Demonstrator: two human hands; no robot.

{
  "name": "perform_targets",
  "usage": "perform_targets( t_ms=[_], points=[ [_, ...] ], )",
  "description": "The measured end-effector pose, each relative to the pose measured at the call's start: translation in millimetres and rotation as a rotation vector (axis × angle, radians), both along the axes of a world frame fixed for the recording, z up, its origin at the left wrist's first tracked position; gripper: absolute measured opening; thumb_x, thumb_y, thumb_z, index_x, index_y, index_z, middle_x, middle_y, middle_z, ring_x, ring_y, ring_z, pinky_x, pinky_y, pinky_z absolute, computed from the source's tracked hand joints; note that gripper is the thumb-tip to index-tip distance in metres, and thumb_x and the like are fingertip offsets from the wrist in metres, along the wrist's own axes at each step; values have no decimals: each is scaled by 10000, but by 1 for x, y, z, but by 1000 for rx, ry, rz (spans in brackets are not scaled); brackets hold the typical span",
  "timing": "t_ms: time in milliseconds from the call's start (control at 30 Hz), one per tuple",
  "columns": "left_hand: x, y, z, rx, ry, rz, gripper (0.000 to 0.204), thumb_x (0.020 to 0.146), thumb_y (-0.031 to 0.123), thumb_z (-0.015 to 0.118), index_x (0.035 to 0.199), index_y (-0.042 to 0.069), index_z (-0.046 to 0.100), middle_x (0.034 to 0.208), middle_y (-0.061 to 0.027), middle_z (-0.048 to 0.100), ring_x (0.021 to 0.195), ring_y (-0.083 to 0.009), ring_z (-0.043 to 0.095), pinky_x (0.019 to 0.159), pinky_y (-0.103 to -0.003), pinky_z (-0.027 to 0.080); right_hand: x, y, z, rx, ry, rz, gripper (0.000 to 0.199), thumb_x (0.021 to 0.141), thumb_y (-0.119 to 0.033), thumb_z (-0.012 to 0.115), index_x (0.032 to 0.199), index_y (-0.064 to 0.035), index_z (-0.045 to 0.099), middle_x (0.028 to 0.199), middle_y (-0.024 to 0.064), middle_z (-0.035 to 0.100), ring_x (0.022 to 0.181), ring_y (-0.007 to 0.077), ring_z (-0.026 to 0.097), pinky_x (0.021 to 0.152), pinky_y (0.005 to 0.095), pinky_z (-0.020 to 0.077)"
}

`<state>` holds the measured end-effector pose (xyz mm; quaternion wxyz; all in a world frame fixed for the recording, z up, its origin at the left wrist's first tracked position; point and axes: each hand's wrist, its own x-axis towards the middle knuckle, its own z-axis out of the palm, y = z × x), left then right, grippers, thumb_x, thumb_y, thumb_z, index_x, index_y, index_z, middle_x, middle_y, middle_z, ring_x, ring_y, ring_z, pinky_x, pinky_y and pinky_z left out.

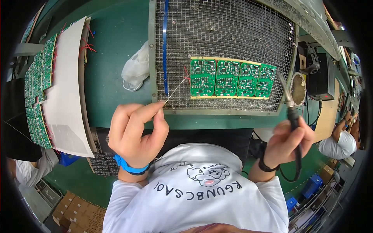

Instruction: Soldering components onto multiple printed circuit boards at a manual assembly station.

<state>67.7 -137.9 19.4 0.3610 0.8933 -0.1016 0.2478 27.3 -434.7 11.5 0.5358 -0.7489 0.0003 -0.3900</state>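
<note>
A panel of several joined green circuit boards (pixel 226 79) with pale strips along its long edges lies on a dark wire mesh in a metal frame (pixel 217 113). My left hand (pixel 138 130), a blue band at its wrist, pinches a thin silvery wire like solder (pixel 174 93) between thumb and forefinger. That wire slants up to the panel's left board, beside some red wires (pixel 187 73). In my right hand (pixel 286 141) is a soldering iron (pixel 291 110), its metal tip pointing up and left, just off the panel's right end. Whether the tip touches anything I cannot tell.
A crumpled white plastic bag (pixel 136 70) lies left of the frame. Farther left, more green boards (pixel 40 91) stand along white card (pixel 70 93). Right of the frame are a round tip-cleaning pad (pixel 298 89) and a black box (pixel 321 77). Another person (pixel 339 144) sits at the far right.
</note>
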Motion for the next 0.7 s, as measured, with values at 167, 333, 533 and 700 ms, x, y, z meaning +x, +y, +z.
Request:
perform_targets(
  t_ms=[167, 333, 533, 700],
  points=[
    [0, -2, 0, -2, 17, -30, 262, 686, -51, 779, 923, 61, 774, 770, -54, 600, 640, -194, 573, 550, -306, 448, 0, -37, -10, -186, 58, -369, 165, 1022, -87, 602, 1124, 38, 636, 749, 76, 634, 603, 99, 555, 554, 240, 448],
    [2, -5, 0, 11, 18, -50, 266, 681, -49, 785, 922, 62, 776, 767, -53, 591, 635, -199, 570, 547, -306, 445, -7, -37, -19, -191, 277, -439, 178, 983, -44, 670, 1143, 33, 676, 809, 53, 665, 680, 89, 599, 600, 228, 494],
    [2, -8, -1, 15, 16, -63, 198, 750, -57, 740, 919, 41, 772, 780, -39, 622, 635, -119, 546, 526, -254, 397, -8, -14, -2, -111, 88, -129, 213, 991, -79, 660, 1165, 39, 631, 793, 107, 672, 646, 124, 627, 592, 230, 508],
    [2, -11, -1, 12, 33, -37, 252, 689, -50, 787, 915, 61, 772, 774, -56, 601, 649, -214, 595, 564, -316, 466, 3, 21, 4, -171, 57, 332, 273, 913, -54, 728, 1128, 71, 617, 712, 122, 674, 572, 193, 659, 557, 296, 539]
  ],
)
